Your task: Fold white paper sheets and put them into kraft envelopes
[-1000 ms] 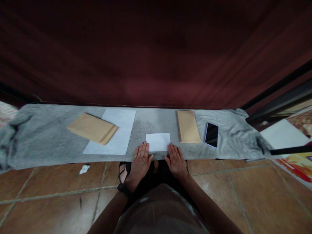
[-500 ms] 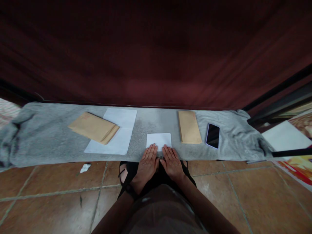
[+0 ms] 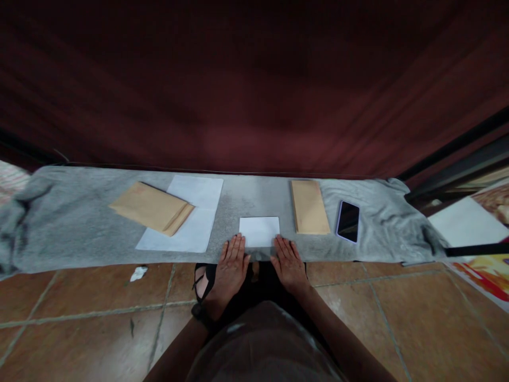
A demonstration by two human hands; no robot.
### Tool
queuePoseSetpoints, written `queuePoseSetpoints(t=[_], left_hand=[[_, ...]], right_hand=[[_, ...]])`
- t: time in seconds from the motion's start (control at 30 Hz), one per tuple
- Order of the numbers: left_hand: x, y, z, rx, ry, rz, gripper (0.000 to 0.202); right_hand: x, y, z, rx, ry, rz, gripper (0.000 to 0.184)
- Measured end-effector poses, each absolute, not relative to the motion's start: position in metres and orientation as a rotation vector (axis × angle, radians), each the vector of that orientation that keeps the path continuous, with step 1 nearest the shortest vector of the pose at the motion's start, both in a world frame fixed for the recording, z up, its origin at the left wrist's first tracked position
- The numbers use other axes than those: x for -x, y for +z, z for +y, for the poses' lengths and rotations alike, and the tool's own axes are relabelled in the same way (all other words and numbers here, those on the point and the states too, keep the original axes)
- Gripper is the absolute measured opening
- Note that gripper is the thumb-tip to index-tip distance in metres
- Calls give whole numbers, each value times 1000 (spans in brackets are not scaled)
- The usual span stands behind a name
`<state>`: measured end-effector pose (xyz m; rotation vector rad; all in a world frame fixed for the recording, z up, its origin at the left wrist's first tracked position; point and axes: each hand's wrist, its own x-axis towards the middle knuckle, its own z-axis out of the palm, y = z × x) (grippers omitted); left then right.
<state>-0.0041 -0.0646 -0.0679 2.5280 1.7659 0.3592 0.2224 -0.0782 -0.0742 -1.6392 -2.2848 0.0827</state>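
Note:
A folded white paper lies flat on the grey cloth in the middle, close to the front edge. My left hand rests flat at its lower left corner, fingers stretched out. At the lower right corner is my right hand, also flat with its fingers extended. Neither hand grips anything. Right of the paper lies a stack of brown envelopes. To the left, another pile of brown envelopes sits at a slant, partly covering larger white sheets.
A phone with a dark screen and pale purple case lies right of the envelopes. The narrow surface is covered by grey cloth. Dark red fabric hangs behind it. A white scrap lies on the tiled floor.
My hands have slid apart, left hand to the left and right hand to the right, from the middle of the white paper to its lower corners. The paper stays in place.

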Motion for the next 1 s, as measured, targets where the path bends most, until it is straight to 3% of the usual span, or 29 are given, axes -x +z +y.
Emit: queuePoseSetpoints(t=[0.4, 1.0], left_hand=[[-40, -66, -7, -2563, 349, 1652, 59], [-28, -71, -1, -2570, 338, 1699, 62]], right_hand=[[-181, -68, -13, 1631, 172, -2302, 51], [-199, -80, -3, 1764, 81, -2276, 55]])
